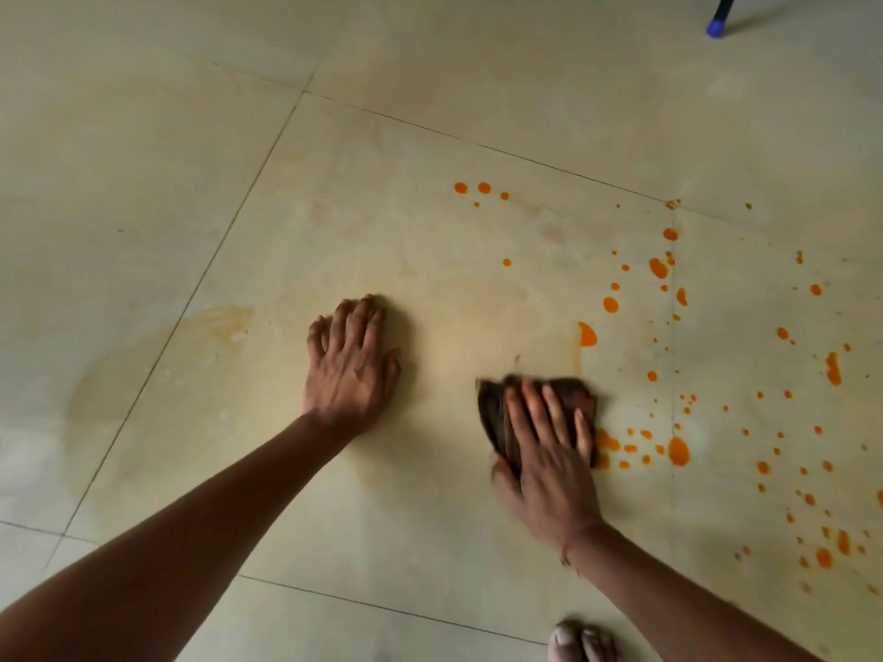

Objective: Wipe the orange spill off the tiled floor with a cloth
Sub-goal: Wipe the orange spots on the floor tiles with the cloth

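Observation:
A dark brown cloth (576, 396) lies bunched on the pale tiled floor (406, 193), pressed flat under my right hand (547, 451), whose fingers spread over it. Orange spill drops (678, 450) scatter across the floor to the right of the cloth, with more orange drops (483, 187) farther away. A faint yellowish smear (525, 336) marks the tile between my hands. My left hand (351, 365) rests palm-down on the floor to the left of the cloth, fingers apart, holding nothing.
A dark chair or table leg with a blue foot (715, 27) stands at the far right top. Toes of a bare foot (580, 642) show at the bottom edge. A pale yellowish stain (224, 322) lies left of my left hand.

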Motion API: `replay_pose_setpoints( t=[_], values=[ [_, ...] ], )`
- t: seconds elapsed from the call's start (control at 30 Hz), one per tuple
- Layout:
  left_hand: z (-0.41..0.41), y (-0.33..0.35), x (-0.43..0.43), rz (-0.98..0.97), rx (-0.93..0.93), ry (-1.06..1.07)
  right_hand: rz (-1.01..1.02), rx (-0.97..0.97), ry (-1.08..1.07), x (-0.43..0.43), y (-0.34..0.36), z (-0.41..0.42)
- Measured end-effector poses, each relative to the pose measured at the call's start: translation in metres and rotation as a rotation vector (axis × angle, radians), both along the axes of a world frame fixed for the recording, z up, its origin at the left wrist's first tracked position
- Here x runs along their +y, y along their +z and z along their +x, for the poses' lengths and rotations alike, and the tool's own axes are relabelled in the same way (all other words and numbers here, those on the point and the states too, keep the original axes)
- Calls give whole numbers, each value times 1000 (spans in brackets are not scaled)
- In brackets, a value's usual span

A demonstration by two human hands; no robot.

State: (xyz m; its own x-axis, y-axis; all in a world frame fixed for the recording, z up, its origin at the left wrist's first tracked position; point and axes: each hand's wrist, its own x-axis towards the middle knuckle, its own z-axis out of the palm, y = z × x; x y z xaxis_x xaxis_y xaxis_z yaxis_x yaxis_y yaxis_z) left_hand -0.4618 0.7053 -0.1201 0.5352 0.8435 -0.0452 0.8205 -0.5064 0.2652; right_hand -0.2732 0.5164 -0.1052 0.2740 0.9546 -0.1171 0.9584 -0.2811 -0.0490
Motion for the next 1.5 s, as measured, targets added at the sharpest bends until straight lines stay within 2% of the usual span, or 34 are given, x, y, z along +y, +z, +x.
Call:
replay_pose_setpoints(
  t=[0.07,0.17,0.2,0.33,0.37,0.4,0.5,0.53,0.63,0.7,0.73,0.77,0.8,0.83,0.87,0.97,1.0,1.03,1.07,1.13,1.17,1.2,1.27,1.3,1.33,1.37,1.43,1.47,1.5],
  values=[
    [13,7,-5,15,-19,-61,-19,23,56,-4,-2,16],
    [49,12,-28,-6,-51,-206,7,2,-180,54,1,35],
    [61,12,-36,-22,-63,-244,26,11,-204,50,0,33],
    [77,5,-52,-28,-48,-327,-21,18,71,-63,4,11],
    [79,4,-54,-25,-42,-347,-30,26,81,-75,2,22],
    [82,4,-57,-29,-39,-362,-37,25,33,-71,1,31],
    [93,-1,-66,-33,-70,-347,22,18,-346,-24,2,38],
    [93,-2,-65,-28,-79,-329,37,46,-319,-20,2,27],
    [93,-3,-65,-3,-82,-321,-16,87,58,-73,0,-5],
    [96,2,-69,-13,-77,-319,-35,40,103,-100,0,33],
    [99,5,-71,-23,-68,-317,-35,-3,-16,-99,-2,56],
    [101,6,-73,-24,-67,-303,-31,-37,-240,-93,-4,80],
    [103,6,-75,-20,-67,-284,-13,-37,-462,-81,0,92],
    [104,5,-76,-15,-60,-280,5,-18,-584,-73,2,90],
    [104,4,-76,-10,-53,-280,18,-13,-544,-70,1,79],
    [103,3,-75,7,-45,-287,-82,67,115,-105,-1,34],
    [103,3,-75,-1,-46,-287,-108,59,224,-115,2,50],
    [103,5,-75,-7,-48,-284,-106,16,183,-116,2,71],
    [103,4,-76,-3,-50,-281,-84,-35,-39,-112,-4,93],
    [103,4,-77,5,-52,-283,-12,-38,-660,-89,0,116],
    [104,3,-77,3,-54,-284,40,-24,-734,-79,0,108],
    [104,3,-77,-2,-54,-289,47,-10,-613,-74,0,90],
    [104,4,-76,-13,-54,-288,-33,51,-3,-91,-4,46],
    [103,5,-76,-17,-53,-289,-74,53,207,-98,-2,48],
    [104,4,-76,-17,-53,-291,-67,37,251,-96,1,64],
    [104,3,-76,-8,-55,-288,-31,-3,87,-86,-3,83],
    [104,0,-76,5,-60,-281,35,22,-529,-65,-2,108],
    [104,-2,-77,7,-62,-281,20,35,-616,-63,-2,102],
    [104,-2,-76,4,-61,-282,10,16,-497,-70,-3,89]
  ],
)
